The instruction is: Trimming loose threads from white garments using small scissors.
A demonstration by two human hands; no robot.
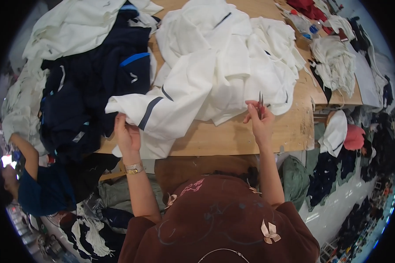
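A large white garment with navy stripes (184,98) lies bunched over the wooden table, and one sleeve-like end of it reaches toward me on the left. My left hand (128,139) is closed on the edge of that end, its fingers partly hidden by the cloth. A watch circles my left wrist. In my right hand (260,122) is a small pair of scissors (261,105) with red handles, blades pointing up and away from me. That hand hovers just in front of the pile's near right edge.
Dark navy garments (87,87) with blue trim are heaped at the left, with white clothing (74,26) beyond them. Gathered white cloth (333,61) sits on the table's right part. A co-worker in a blue top (44,188) is at far left. Garments (333,136) hang beside the table (289,131).
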